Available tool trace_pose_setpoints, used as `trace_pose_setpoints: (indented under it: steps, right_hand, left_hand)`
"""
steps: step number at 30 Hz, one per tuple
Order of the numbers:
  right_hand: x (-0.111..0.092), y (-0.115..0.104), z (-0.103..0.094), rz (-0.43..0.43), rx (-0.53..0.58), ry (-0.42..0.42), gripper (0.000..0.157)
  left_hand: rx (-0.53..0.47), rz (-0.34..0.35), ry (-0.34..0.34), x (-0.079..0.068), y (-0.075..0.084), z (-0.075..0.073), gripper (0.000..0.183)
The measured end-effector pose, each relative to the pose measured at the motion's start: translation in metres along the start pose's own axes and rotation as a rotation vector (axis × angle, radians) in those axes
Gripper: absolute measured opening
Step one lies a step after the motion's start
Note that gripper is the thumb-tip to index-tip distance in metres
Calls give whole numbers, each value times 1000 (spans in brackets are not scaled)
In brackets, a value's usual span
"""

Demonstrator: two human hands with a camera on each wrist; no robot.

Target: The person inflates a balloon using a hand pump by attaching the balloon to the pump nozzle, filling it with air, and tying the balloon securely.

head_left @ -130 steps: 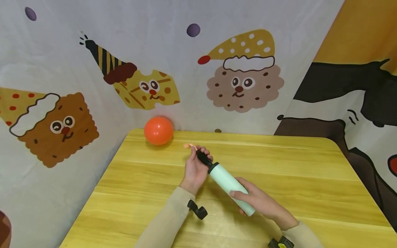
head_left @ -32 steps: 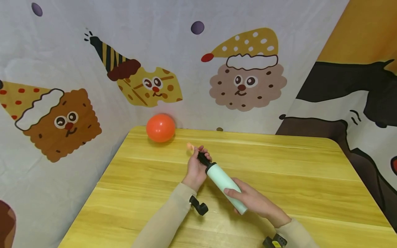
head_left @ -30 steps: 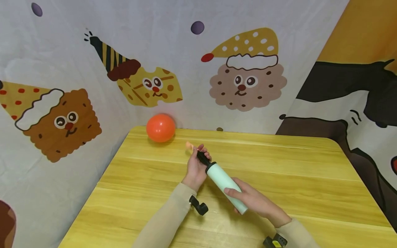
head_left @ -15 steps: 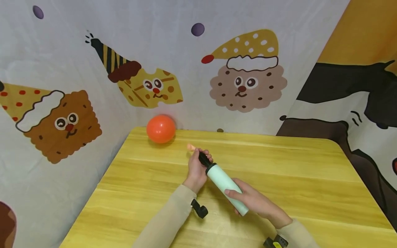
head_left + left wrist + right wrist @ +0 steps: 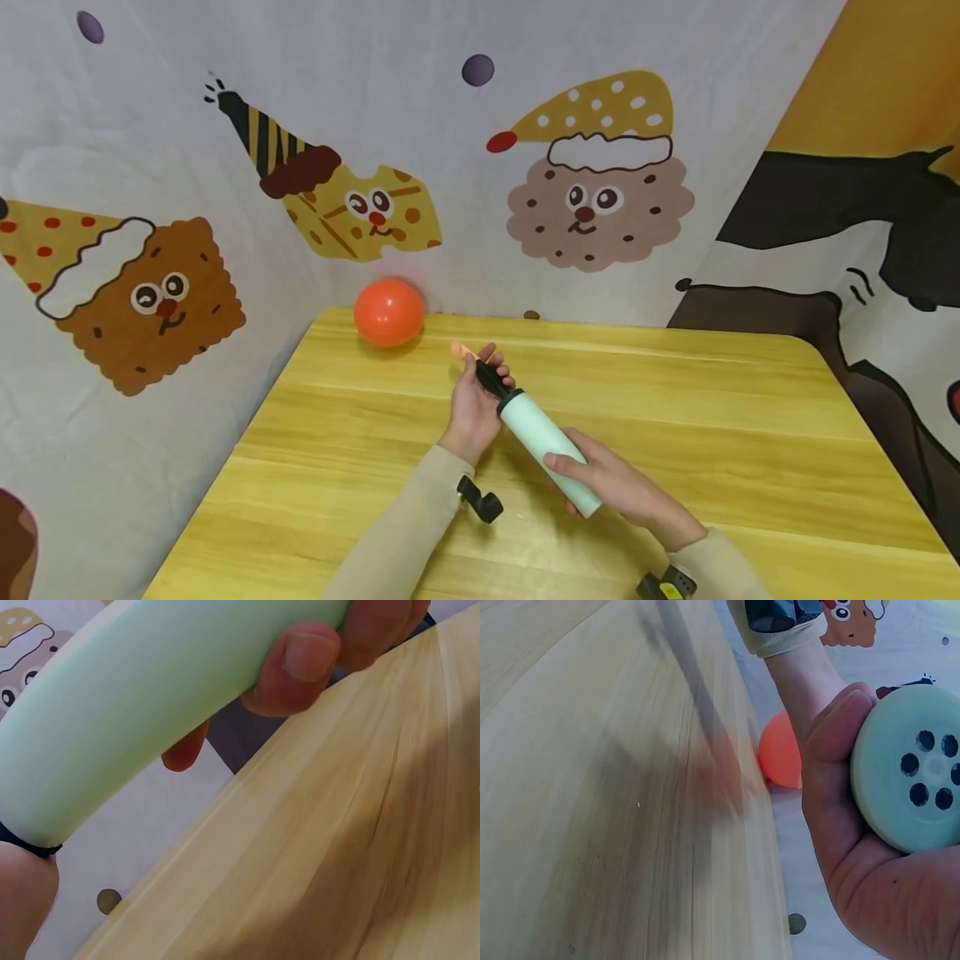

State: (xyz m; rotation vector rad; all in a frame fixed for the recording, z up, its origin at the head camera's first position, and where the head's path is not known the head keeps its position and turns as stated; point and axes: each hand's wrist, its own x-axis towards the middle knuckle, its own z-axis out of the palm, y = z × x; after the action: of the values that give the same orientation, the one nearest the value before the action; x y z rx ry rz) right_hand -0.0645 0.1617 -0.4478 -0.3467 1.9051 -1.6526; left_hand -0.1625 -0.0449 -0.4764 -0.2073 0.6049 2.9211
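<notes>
A mint-green hand balloon pump (image 5: pixel 547 446) slants over the table, its black nozzle end up toward the left. My right hand (image 5: pixel 611 479) grips the green barrel near its lower end, thumb across the top. In the right wrist view, the holed end cap (image 5: pixel 915 769) faces the camera. My left hand (image 5: pixel 476 404) holds the black nozzle (image 5: pixel 491 379), with the thumb at the neck of a small, limp orange balloon (image 5: pixel 460 350) by the tip. In the left wrist view, the barrel (image 5: pixel 150 705) hides most of the left hand; the right hand's fingertips (image 5: pixel 296 671) show beneath it.
An inflated orange-red balloon (image 5: pixel 389 312) rests at the back left corner of the wooden table (image 5: pixel 712 400). Behind and to the left hangs a white cloth (image 5: pixel 450 150) printed with cartoon figures. Each wrist wears a black camera mount (image 5: pixel 480 500).
The pump and both hands have shifted slightly left since the oldest frame. In the last half second, the left fingers have lifted a little. The inflated balloon stays put.
</notes>
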Motion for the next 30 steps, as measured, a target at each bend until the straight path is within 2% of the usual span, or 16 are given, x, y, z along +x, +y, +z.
trace_pose_setpoints:
  steps: [3,7,10,12,17,20,23,30]
  right_hand:
    - [2,0,2,5,-12,3,58]
    - [4,-1,6,9,-40,-6,58]
    - [4,-1,7,6,-56,-11,57]
    - [5,0,6,2,-61,-10,57]
    - [5,0,5,-17,-60,-5,57]
    - [5,0,5,-21,-53,-2,57]
    - [4,0,5,-15,-45,0,57]
    - [5,-2,10,9,-82,-1,60]
  left_hand:
    - [74,38,63,1,-1,0,31]
    - [241,108,165,1,-4,-1,30]
    - [325,140,199,1,-3,0,29]
    - [319,140,190,1,-2,2,29]
    - [159,84,97,3,5,3,38]
    - [110,72,76,3,5,2,37]
    - [127,104,111,4,1,0,31]
    - [275,199,240,8,-7,-8,31]
